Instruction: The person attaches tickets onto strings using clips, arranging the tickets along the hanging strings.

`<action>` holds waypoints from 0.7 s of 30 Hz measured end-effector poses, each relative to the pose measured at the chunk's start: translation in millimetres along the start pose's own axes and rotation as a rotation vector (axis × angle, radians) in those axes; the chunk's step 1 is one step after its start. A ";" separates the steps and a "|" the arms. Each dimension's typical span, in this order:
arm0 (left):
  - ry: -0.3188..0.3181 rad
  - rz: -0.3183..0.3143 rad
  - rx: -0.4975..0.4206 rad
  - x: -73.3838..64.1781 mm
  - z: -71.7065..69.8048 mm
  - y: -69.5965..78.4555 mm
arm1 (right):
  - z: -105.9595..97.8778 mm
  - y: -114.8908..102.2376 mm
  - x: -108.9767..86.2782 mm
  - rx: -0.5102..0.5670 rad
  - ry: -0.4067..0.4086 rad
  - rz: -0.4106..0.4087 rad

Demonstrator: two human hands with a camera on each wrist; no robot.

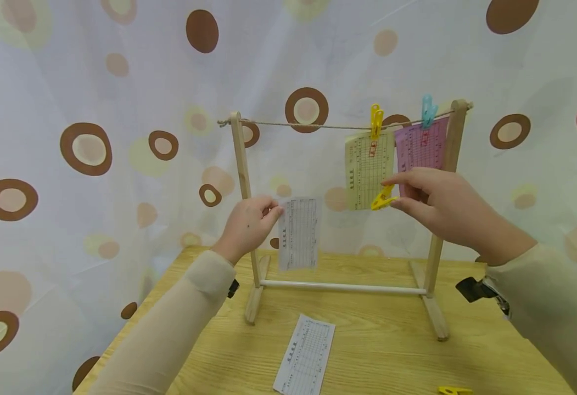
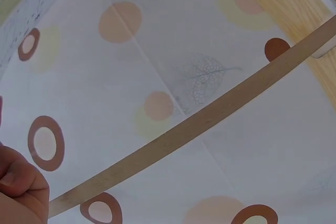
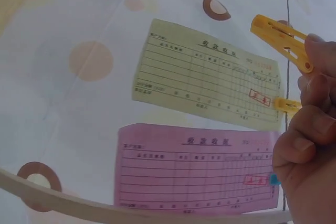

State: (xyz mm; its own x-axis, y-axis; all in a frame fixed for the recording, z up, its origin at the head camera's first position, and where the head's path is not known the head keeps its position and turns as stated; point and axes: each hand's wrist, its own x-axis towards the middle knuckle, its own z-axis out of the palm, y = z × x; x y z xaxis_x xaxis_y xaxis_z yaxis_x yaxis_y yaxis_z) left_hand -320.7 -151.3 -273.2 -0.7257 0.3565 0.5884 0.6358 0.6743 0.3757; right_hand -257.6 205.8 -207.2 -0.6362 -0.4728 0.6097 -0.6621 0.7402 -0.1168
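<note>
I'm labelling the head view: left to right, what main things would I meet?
Left hand, white printed paper slip it pinches, pale-green printed paper slip hung by a yellow plastic clothespin, pink printed paper slip hung by a light-blue plastic clothespin.

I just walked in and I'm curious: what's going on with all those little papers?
A person's left hand holds up a white slip, which isn't on the string of the wooden stand. The right hand pinches a yellow clip. Already hanging are a yellowish slip under another yellow clip and a pink slip under a blue clip. One more white slip lies on the table.
</note>
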 end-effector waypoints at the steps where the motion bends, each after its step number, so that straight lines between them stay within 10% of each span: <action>1: 0.007 0.000 0.004 2.2 -1.2 1.6 | -2.2 -2.8 5.3 -0.013 0.004 0.002; 21: 0.086 0.002 0.085 61.4 -28.0 33.2 | -50.4 -46.0 121.3 -0.110 -0.048 0.034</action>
State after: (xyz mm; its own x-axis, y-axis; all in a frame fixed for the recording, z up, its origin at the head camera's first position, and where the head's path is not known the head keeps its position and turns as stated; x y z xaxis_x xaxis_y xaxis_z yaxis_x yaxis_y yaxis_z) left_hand -336.8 -125.1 -204.6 -0.6969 0.3031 0.6499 0.6097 0.7276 0.3144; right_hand -284.3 138.5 -88.3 -0.6775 -0.4665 0.5686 -0.5939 0.8030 -0.0488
